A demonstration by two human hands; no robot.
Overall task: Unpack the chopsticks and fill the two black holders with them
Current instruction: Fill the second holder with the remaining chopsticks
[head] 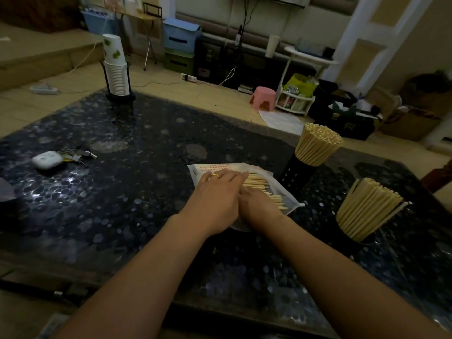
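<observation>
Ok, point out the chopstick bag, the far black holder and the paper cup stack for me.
chopstick bag [215, 168]: head view, on its printed far edge.
far black holder [292, 173]: head view, on its perforated black wall.
paper cup stack [118, 77]: head view, on the stacked rims midway up.

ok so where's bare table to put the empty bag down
Bare table runs wide between the cup stack, the keys and the bag. It is crowded on the right, around both black holders.
</observation>
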